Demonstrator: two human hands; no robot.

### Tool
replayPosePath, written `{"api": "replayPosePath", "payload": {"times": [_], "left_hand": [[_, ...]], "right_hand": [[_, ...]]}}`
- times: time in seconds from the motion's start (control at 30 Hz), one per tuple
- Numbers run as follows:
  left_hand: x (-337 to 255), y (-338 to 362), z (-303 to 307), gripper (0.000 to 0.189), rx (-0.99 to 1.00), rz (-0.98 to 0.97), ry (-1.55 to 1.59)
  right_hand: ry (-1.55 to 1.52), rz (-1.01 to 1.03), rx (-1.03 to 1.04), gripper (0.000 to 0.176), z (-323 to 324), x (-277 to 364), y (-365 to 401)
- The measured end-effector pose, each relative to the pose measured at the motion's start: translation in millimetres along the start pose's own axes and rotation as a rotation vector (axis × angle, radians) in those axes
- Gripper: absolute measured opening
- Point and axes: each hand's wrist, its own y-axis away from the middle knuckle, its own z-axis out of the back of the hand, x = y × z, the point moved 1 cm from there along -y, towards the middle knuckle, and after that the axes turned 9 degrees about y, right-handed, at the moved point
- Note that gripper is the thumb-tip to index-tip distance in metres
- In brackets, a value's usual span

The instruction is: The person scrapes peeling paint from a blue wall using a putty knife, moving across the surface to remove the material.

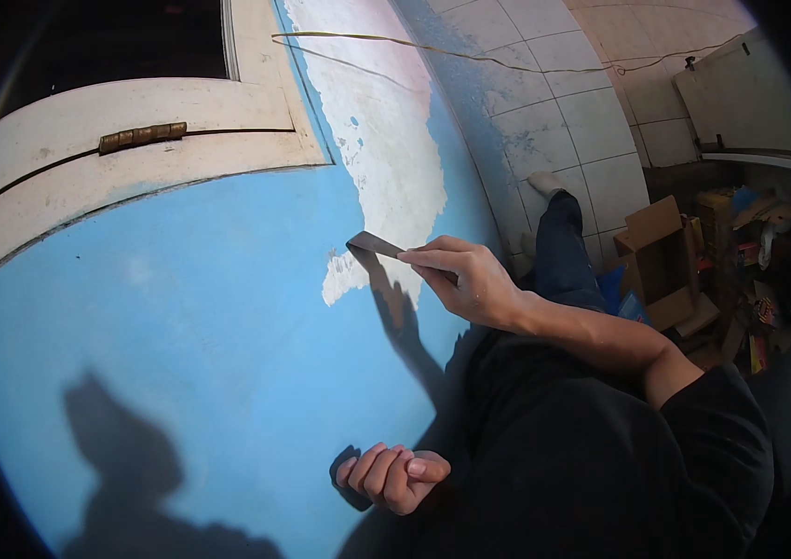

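Observation:
My right hand [465, 279] pinches a dark, flat putty knife [378, 245], thumb and fingers closed on its near end. Its far edge meets the blue painted wall [228, 270] at the border of a bare whitish patch [393, 140], where paint is off down to the pale layer. A small ragged bare spot [344, 278] lies just below the blade. Lower down, my left hand [395, 477] is curled into a fist close to the wall, with nothing visible in it. The right hand's shadow falls across the patch and the blue paint.
A cream wooden window frame [270, 93] with a rusty hinge [142, 137] borders the blue paint. A thin cord [451, 51] crosses the upper view. Blue flakes lie on the tiled floor [591, 121] along the wall. Right of my leg [565, 242] are an open cardboard box [661, 270] and clutter.

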Motion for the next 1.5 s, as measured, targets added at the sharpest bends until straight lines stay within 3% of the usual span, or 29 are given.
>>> {"api": "replayPosePath", "payload": {"times": [0.4, 0.5, 0.6, 0.73, 1.5], "left_hand": [[1.3, -1.1, 2.5, 0.013, -0.006, -0.023, 0.008], [-1.1, -1.2, 1.9, 0.014, -0.004, -0.017, 0.001], [0.8, -1.2, 1.4, 0.015, 0.0, -0.038, -0.009], [1.0, -1.7, -1.6, 0.014, 0.007, -0.035, -0.005], [-0.4, -2.0, -1.9, 0.015, -0.029, 0.005, 0.008]], "right_hand": [[-0.003, 0.102, -0.089, 0.023, -6.2, 0.0, 11.0], [-0.028, 0.075, -0.142, 0.024, -7.3, -4.0, -18.3], [0.018, 0.046, -0.001, 0.025, 3.7, 2.7, -7.5], [0.013, 0.114, -0.064, 0.026, -0.3, -2.0, 2.7], [0.007, 0.107, 0.011, 0.028, 3.2, 15.4, 23.8]]}}
